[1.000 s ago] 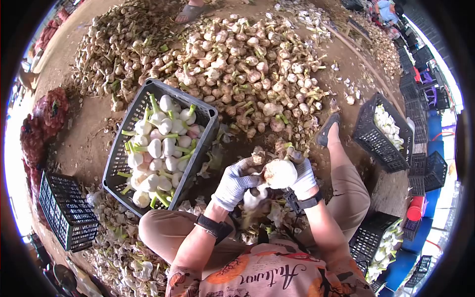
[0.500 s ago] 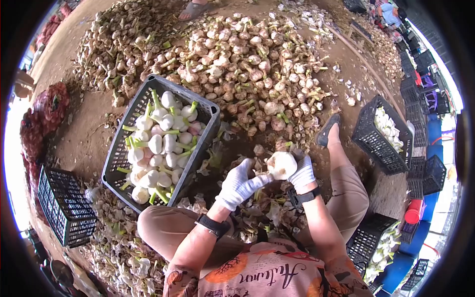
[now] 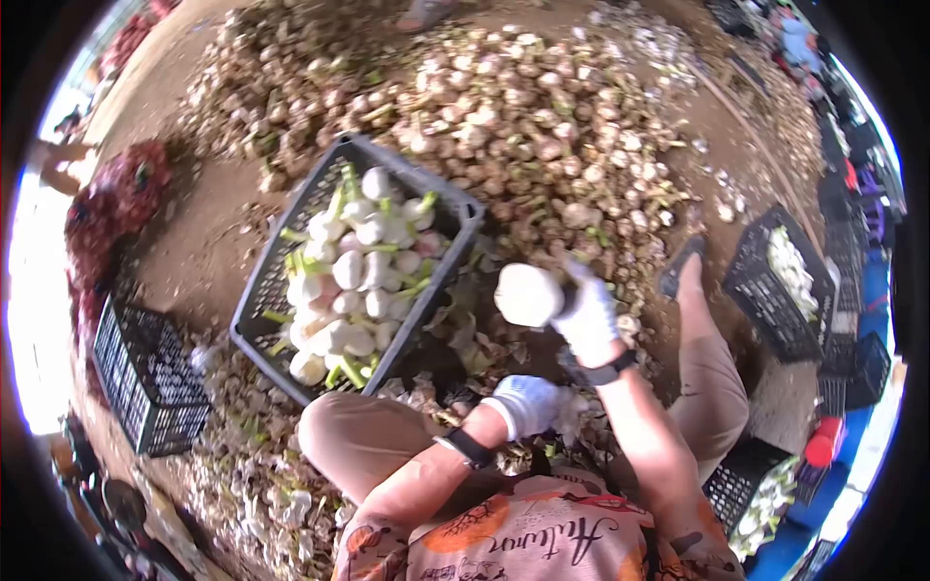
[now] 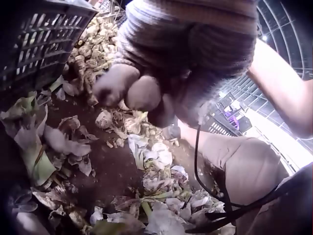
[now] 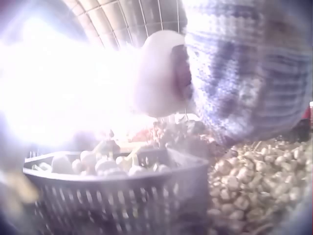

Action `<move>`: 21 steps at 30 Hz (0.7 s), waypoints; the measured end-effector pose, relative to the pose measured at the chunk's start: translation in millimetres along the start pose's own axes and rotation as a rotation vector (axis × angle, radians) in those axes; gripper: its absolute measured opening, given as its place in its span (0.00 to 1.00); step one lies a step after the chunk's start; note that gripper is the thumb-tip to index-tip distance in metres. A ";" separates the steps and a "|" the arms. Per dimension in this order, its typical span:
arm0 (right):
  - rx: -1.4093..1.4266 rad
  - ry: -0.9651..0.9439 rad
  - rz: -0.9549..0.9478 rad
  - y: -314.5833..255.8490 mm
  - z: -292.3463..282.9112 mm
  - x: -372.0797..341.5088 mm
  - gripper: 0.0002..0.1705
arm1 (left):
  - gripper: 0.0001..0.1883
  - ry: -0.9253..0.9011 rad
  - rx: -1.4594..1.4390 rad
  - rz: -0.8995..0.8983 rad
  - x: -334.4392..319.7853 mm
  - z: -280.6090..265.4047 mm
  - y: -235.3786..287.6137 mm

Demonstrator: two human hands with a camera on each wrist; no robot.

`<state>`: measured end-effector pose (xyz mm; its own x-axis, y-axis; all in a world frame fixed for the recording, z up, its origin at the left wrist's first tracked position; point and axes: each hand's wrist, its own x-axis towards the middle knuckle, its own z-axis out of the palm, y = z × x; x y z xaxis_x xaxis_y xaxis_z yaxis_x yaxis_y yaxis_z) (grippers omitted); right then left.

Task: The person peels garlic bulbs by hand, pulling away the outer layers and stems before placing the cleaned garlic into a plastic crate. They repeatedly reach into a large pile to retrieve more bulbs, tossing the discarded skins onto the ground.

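My gloved right hand grips a peeled white garlic bulb at its edge, held up to the right of the grey crate. In the right wrist view this bulb shows above the crate's rim, partly covered by the glove. My left hand, also gloved, is low in front of my lap, blurred, over loose garlic skins. The left wrist view has its fingers hanging loosely with nothing seen in them. Inside the crate lie several clean white bulbs with green stems.
A large heap of unpeeled garlic spreads over the ground ahead. Black crates stand at the left and right, the right one holding white pieces. Red net sacks lie at far left. My bent legs flank the skins.
My hands were together at the bulb and have parted. The right hand has carried the bulb left and up toward the crate; the left has dropped toward my lap. The head view has shifted.
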<state>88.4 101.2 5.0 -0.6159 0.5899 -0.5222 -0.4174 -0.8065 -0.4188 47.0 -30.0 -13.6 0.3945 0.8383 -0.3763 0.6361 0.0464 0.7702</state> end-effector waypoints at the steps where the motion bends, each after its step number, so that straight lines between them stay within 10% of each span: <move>1: 0.093 -0.165 0.144 -2.8 19.0 0.2 0.18 | 0.10 0.046 0.080 -0.030 1.7 8.4 -8.5; 5: -0.113 -0.178 0.041 18.7 15.2 22.0 0.21 | 0.10 -0.055 0.168 0.003 7.4 6.3 -14.8; 9: -1.270 0.274 -0.443 -3.2 -97.0 34.4 0.23 | 0.11 -0.111 0.069 -0.035 3.1 -10.1 -6.7; 10: -1.361 0.508 -0.208 -29.6 -94.5 17.7 0.23 | 0.11 -0.121 0.059 -0.034 5.6 -6.6 -10.0; 12: -1.926 0.786 -0.470 -43.8 -212.3 26.9 0.29 | 0.09 0.138 0.153 -0.049 12.1 3.1 -15.3; 15: -1.982 0.980 0.232 -56.1 -299.1 31.8 0.33 | 0.08 0.387 0.017 -0.018 19.9 6.8 -21.2; 21: -1.088 0.600 -0.357 -33.9 -294.5 24.2 0.16 | 0.13 0.525 -0.502 -0.209 29.2 1.6 -35.8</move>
<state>284.4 154.5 -212.3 -0.0708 0.9188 -0.3883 0.4345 -0.3221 -0.8411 36.8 -8.1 -53.0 -0.1485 0.9278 -0.3423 0.2352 0.3693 0.8991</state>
